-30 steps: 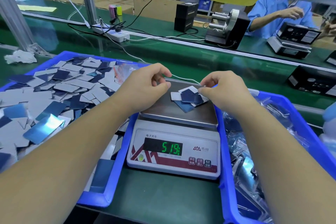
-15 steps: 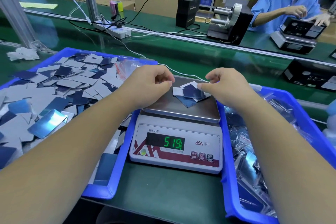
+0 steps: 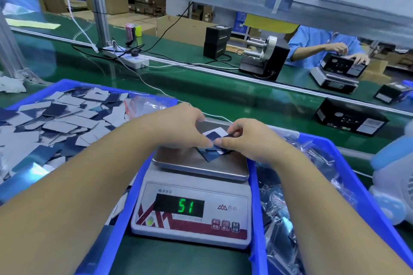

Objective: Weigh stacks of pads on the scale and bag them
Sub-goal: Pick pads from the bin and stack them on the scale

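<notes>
Gathering the weighed pads (image 3: 214, 144), fanned at 12 o'clock on the scale (image 3: 196, 187) pan. Left hand (image 3: 178, 128) and right hand (image 3: 248, 140) curl inward, fingertips pinching the fan's opposite edges (readout shows 51). Square the edges first, then lift level.

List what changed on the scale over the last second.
Both hands closed in on the pads: the left hand and right hand, earlier apart, now pinch the stack from both sides. The scale display went from 519 to 51. The pads stay on the pan; both bins are unchanged.
</notes>
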Motion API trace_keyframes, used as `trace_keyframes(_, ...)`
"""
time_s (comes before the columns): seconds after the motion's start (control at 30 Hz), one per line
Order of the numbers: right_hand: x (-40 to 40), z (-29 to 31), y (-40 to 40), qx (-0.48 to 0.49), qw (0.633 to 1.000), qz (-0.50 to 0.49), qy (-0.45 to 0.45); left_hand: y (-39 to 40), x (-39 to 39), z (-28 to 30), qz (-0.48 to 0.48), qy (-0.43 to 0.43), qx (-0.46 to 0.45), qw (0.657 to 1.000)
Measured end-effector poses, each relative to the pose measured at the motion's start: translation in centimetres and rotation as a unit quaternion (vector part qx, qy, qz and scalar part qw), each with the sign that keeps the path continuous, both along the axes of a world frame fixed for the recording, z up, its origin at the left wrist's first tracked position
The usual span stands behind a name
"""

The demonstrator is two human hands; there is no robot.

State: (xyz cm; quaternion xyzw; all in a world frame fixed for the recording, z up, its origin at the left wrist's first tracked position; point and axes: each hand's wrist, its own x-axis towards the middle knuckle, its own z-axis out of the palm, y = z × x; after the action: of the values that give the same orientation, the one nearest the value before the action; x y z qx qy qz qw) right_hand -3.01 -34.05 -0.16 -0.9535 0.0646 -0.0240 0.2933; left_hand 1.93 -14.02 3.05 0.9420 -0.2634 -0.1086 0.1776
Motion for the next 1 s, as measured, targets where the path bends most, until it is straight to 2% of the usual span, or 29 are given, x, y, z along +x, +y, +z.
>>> trace_keyframes(0.07,0.0,-0.1,-0.1,0.004,1.0,-0.002,0.008,-0.7,-0.2,-0.2,-0.015,0.009,0.061,0.998)
trace_keyframes(0.13,0.0,-0.1,-0.1,0.014,1.0,-0.011,0.018,-1.3,-0.3,-0.4,-0.036,0.015,0.071,0.997)
trace_keyframes(0.33,-0.2,0.4,0.0,0.018,0.999,-0.019,0.02,-1.2,-0.1,0.0,-0.035,0.041,0.041,0.998)
trace_keyframes(0.5,-0.3,0.7,0.5,0.145,0.989,-0.015,0.021,-1.0,0.1,-0.8,-0.019,0.038,-0.005,0.999)
trace_keyframes(0.6,-0.4,0.8,0.6,0.146,0.989,-0.021,0.012,-0.7,0.0,-1.2,-0.024,0.036,-0.042,0.998)
trace_keyframes(0.73,-0.6,0.9,0.8,0.204,0.979,-0.001,0.006,-0.1,0.1,-1.6,-0.027,0.045,-0.1,0.994)
trace_keyframes(0.93,-1.0,1.2,0.9,0.089,0.991,0.091,-0.028,0.3,0.1,-2.0,-0.049,0.042,-0.183,0.981)
trace_keyframes(1.0,-1.2,1.3,0.9,0.069,0.99,0.099,-0.079,0.3,0.1,-2.1,-0.055,0.029,-0.227,0.972)
